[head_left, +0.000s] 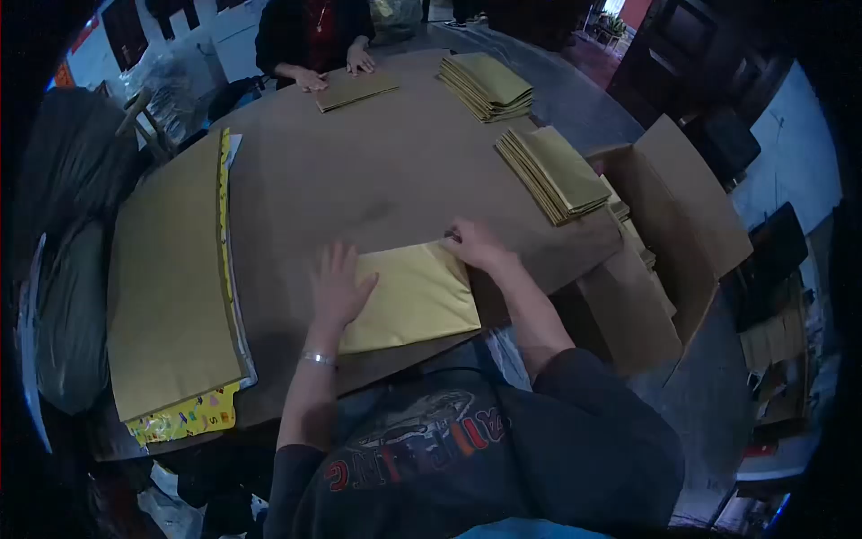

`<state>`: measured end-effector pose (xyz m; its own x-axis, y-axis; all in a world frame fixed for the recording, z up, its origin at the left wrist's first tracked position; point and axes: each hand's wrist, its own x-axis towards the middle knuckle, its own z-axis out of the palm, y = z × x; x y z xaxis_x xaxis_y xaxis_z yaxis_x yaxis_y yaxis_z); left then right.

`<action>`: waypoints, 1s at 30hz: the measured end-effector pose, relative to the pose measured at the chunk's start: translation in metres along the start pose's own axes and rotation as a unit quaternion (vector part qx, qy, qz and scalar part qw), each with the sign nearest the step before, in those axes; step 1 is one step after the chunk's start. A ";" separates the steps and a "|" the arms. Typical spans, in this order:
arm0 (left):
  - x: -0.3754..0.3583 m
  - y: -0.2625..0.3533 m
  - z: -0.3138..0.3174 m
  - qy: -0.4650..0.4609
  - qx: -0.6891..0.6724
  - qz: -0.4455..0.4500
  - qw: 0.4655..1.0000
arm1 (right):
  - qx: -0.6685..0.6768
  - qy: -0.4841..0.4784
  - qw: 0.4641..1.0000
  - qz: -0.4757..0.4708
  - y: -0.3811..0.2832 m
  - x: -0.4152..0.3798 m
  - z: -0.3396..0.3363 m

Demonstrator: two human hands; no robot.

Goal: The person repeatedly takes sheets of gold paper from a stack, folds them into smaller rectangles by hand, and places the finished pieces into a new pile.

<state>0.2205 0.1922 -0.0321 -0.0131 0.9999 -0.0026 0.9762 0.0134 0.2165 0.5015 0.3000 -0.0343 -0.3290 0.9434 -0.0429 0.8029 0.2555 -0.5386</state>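
Observation:
A folded sheet of yellow-brown paper (409, 301) lies at the near edge of the table, its surface slightly creased on the right side. My left hand (336, 289) is spread flat along the sheet's left edge, slightly blurred, with a silvery band on the wrist. At the far right corner of the paper, my right hand (476, 244) has its fingers curled and pinched together on the edge. My fingertips there are partly hidden.
A stack of folded paper (557, 171) and another stack (489, 83) lie at the right. Beside the table stands an open cardboard box (628, 305). Large flat sheets (175, 278) cover the left side. Opposite, a person's hands (359, 59) press a folded sheet (357, 88).

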 end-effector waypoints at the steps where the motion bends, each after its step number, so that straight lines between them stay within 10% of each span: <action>1: 0.000 0.000 0.001 -0.002 0.000 0.001 1.000 | 0.033 0.056 0.998 0.007 0.006 -0.012 0.008; 18: 0.002 -0.008 0.011 0.061 -0.015 0.022 0.998 | 0.069 -0.027 0.996 0.046 -0.043 -0.112 0.000; 24: 0.003 -0.024 0.021 0.144 -0.145 0.015 0.979 | 0.068 0.066 0.995 -0.030 -0.045 -0.108 -0.005; 30: 0.005 -0.041 0.036 0.264 -0.356 0.007 0.897 | 0.175 0.439 0.874 -0.115 -0.025 -0.072 -0.119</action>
<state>0.1879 0.1968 -0.0758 -0.2857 0.8581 0.4268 0.5944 -0.1906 0.7812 0.5646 0.2507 0.0823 0.1700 0.7143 0.6789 0.5139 0.5236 -0.6795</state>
